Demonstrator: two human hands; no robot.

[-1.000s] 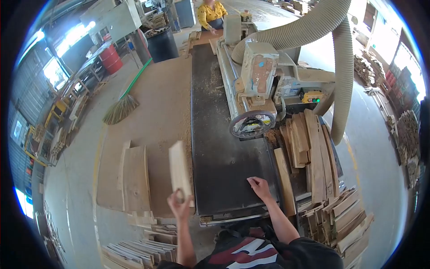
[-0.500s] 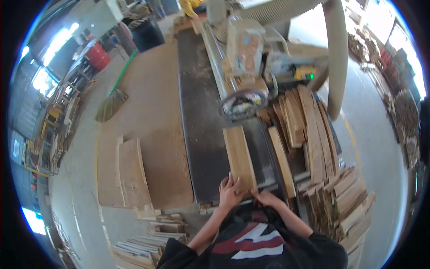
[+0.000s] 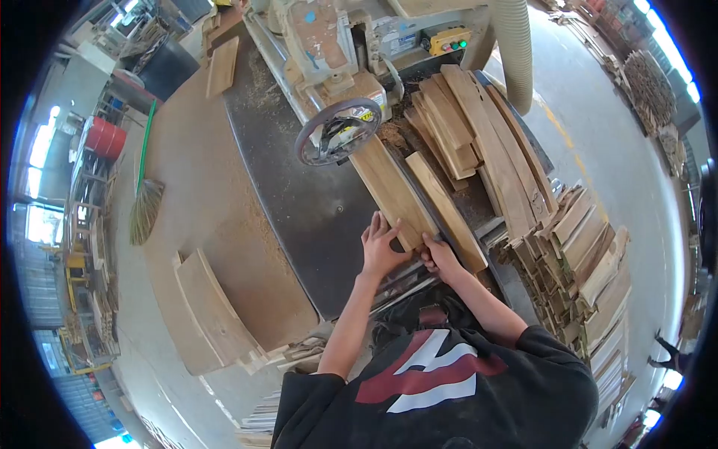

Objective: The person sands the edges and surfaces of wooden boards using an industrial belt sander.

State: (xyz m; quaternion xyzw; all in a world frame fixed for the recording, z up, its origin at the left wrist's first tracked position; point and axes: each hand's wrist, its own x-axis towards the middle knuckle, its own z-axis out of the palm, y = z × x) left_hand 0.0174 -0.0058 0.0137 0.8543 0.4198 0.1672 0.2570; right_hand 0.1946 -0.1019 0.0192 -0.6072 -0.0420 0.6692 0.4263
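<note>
A flat wooden board [image 3: 389, 188] lies lengthwise on the dark machine table [image 3: 299, 209], its far end under the handwheel [image 3: 336, 131]. My left hand [image 3: 380, 247] presses flat against the board's near end, fingers spread. My right hand [image 3: 437, 253] pushes at the board's near right corner, beside a second narrow board [image 3: 447, 213] lying along the table's right edge.
A pile of long boards [image 3: 479, 135] leans on the machine's right side, with stacked short pieces [image 3: 583, 262] below it. A dust hose [image 3: 512, 45] curves above. Wide boards [image 3: 209, 307] lie on a sawdust-covered platform at left, past a broom [image 3: 143, 202].
The board went from my raised left hand onto the table, and both hands have pushed it farther under the handwheel. My head has tilted down and right.
</note>
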